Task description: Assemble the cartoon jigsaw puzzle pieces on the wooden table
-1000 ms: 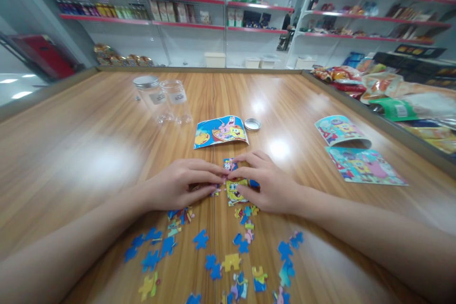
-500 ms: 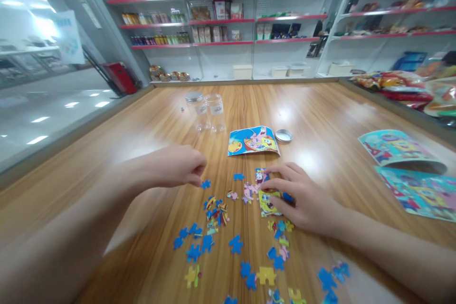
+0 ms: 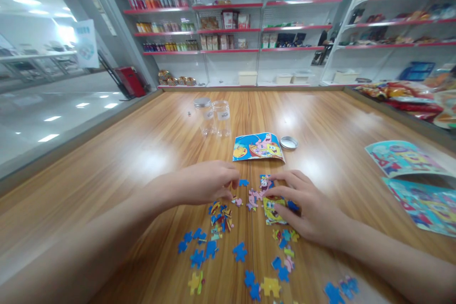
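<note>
My left hand (image 3: 210,181) hovers over the table's middle, its thumb and fingertips a little apart. Just below its fingertips lies a small pink puzzle piece (image 3: 237,201), and a blue puzzle piece (image 3: 243,183) is to its right. My right hand (image 3: 306,204) rests with spread fingers on a partly joined patch of jigsaw pieces (image 3: 273,211) with a yellow cartoon face. Pink joined pieces (image 3: 253,198) reach out at the patch's left. Behind the hands stands a curved picture card (image 3: 259,147) with the cartoon scene.
Loose blue pieces (image 3: 197,258) and a mixed pile (image 3: 223,218) lie nearer me. Two clear jars (image 3: 223,121) stand at the back, one lidded; a loose metal lid (image 3: 289,142) is beside the card. More picture sheets (image 3: 420,204) lie right. Shelves (image 3: 231,50) line the wall.
My left hand has moved right, from beside a loose blue piece to the small pink piece, and its fingers have parted somewhat. My right hand stays on the patch. The view has tilted up slightly.
</note>
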{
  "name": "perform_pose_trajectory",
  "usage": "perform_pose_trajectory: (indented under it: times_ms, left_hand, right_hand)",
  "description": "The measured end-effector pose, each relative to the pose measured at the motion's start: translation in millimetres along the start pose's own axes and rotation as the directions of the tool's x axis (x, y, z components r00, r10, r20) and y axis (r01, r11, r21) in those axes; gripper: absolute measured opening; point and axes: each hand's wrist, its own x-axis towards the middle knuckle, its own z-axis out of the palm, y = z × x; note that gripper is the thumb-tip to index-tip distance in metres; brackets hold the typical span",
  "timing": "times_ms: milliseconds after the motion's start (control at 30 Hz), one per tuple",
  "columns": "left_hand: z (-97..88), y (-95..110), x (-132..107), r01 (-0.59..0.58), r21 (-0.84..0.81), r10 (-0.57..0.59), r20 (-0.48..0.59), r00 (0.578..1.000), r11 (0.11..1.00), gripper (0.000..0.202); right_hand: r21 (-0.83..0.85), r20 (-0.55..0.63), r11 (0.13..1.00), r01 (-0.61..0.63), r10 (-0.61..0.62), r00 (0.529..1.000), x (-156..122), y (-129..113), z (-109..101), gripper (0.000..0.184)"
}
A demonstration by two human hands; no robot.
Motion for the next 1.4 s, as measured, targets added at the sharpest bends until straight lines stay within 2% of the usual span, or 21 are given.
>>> perform_pose_trajectory:
  times_ms: [100, 200, 367, 467, 567, 767, 1067, 1200, 1400]
  left_hand:
    - [10.5, -0.5, 5.3, -0.058, -0.035, 0.059, 0.007, 0.998, 0.998, 0.007]
    - [16.1, -2.3, 7.4, -0.056, -0.038, 0.057, 0.015, 0.998, 0.998, 0.003]
    - [13.5, -3.8, 4.3, -0.066, 0.002, 0.066, 0.043, 0.997, 0.998, 0.014]
    - [9.3, -5.1, 1.9, -0.070, -0.009, 0.070, 0.018, 0.997, 0.998, 0.005]
    - [6.6, -4.7, 1.2, -0.049, -0.015, 0.049, -0.009, 0.999, 0.999, 0.006]
    - [11.6, -1.0, 4.7, -0.029, -0.043, 0.031, 0.052, 0.998, 0.999, 0.012]
    - [14.5, 1.6, 6.7, -0.017, -0.073, 0.022, 0.075, 0.997, 0.997, 0.009]
    - [15.9, 2.1, 7.7, -0.059, -0.067, 0.063, 0.063, 0.996, 0.996, 0.011]
    - [25.2, 4.1, 10.1, -0.196, -0.047, 0.195, -0.010, 0.981, 0.980, 0.012]
  right_hand:
    - [-0.006, 0.004, 1.000, -0.008, 0.008, 1.000, 0.2, -0.5, 0.2, 0.026]
    - [-0.005, -0.001, 1.000, -0.013, 0.013, 1.000, 0.5, -0.9, 0.1, 0.025]
    - [0.010, -0.011, 1.000, -0.003, 0.004, 1.000, 1.1, -2.0, -0.7, 0.026]
    - [0.005, -0.012, 1.000, -0.004, 0.004, 1.000, 1.2, -2.5, -0.9, 0.026]
    - [0.005, -0.016, 1.000, -0.001, 0.001, 1.000, 1.3, -2.6, -0.8, 0.026]
    - [0.008, -0.027, 1.000, 0.006, -0.006, 1.000, 1.5, -2.9, -0.5, 0.028]
    - [0.010, -0.016, 1.000, -0.001, 0.001, 1.000, 1.9, -4.6, -1.7, 0.026]
    - [0.009, -0.012, 1.000, -0.004, 0.004, 1.000, 1.6, -3.8, -2.3, 0.026]
    - [0.003, 0.003, 1.000, -0.012, 0.012, 1.000, 2.1, -4.4, -2.1, 0.029]
